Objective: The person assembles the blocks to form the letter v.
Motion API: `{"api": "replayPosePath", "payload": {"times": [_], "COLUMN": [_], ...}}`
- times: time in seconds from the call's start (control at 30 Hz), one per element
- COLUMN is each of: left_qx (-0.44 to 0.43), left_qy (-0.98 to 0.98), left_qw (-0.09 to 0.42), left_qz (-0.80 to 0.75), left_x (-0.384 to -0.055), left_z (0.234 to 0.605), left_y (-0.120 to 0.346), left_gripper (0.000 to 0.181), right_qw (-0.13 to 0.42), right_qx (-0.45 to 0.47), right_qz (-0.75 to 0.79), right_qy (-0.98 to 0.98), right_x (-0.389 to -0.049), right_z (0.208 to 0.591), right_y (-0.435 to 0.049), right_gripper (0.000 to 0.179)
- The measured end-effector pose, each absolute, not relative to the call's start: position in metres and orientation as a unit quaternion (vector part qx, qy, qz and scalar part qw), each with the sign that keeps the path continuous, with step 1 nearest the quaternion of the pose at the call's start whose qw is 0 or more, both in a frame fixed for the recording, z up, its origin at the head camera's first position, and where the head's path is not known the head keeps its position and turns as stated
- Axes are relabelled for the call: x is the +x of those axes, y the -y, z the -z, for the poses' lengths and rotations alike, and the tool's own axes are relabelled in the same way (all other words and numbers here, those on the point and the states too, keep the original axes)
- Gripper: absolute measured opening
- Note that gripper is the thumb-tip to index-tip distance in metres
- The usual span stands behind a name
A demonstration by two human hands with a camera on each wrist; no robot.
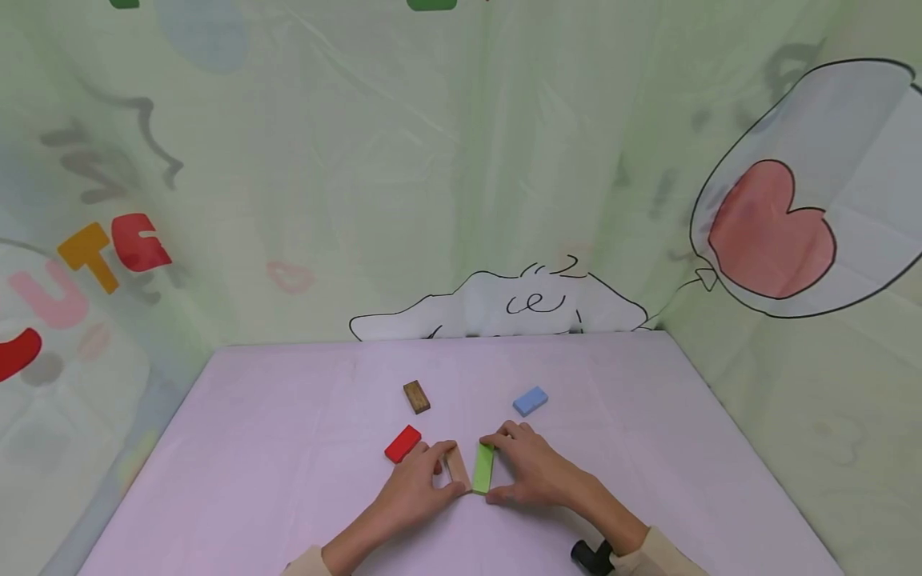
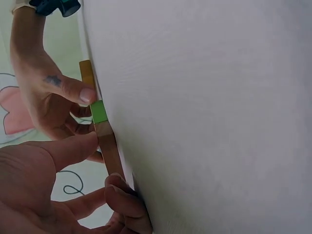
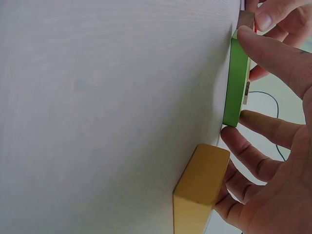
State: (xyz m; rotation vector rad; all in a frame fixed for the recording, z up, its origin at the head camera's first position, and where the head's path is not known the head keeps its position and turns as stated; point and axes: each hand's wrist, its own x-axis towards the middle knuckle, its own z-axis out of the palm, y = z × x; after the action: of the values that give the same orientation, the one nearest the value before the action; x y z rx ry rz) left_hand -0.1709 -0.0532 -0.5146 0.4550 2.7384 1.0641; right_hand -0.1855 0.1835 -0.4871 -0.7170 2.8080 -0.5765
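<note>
My left hand (image 1: 416, 490) pinches a plain wooden block (image 1: 457, 469) between thumb and fingers on the table. Opposite it, my right hand (image 1: 536, 472) grips a green block (image 1: 483, 469) by its two ends, thumb at the near end and fingertips at the far one. The near ends of these blocks come together and their far ends spread apart, like a narrow V. In the right wrist view a yellow block (image 3: 202, 175) stands by the right hand's curled lower fingers; in the head view that hand hides it.
A red block (image 1: 402, 444) lies just beyond the left hand. Farther back are a dark brown block (image 1: 416, 397) and a blue block (image 1: 530, 401). The pale pink table (image 1: 288, 432) ends at a printed curtain (image 1: 360, 160) behind and at the sides.
</note>
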Motion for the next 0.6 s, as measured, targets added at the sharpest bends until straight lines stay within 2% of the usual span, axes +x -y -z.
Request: {"api": "replayPosePath", "payload": {"times": [0.2,0.37,0.6], "left_qx": [0.146,0.145,0.153], "left_qy": [-0.918,-0.919,-0.916], "left_qw": [0.082,0.077,0.068], "left_qz": [-0.359,-0.359,-0.364], "left_x": [-0.171,-0.17,-0.17], "left_z": [0.516,0.516,0.517], "left_y": [0.054,0.055,0.055], "left_gripper": [0.063,0.063,0.063], "right_qw": [0.106,0.102,0.071], "right_qx": [-0.24,-0.246,-0.17], "right_qz": [0.203,0.231,0.265], "right_qy": [-0.943,-0.936,-0.946], "right_x": [-0.187,-0.19,-0.2], "right_z": [0.487,0.484,0.481], "right_y": [-0.183,-0.189,-0.197], "right_gripper": [0.081,0.075,0.061]}}
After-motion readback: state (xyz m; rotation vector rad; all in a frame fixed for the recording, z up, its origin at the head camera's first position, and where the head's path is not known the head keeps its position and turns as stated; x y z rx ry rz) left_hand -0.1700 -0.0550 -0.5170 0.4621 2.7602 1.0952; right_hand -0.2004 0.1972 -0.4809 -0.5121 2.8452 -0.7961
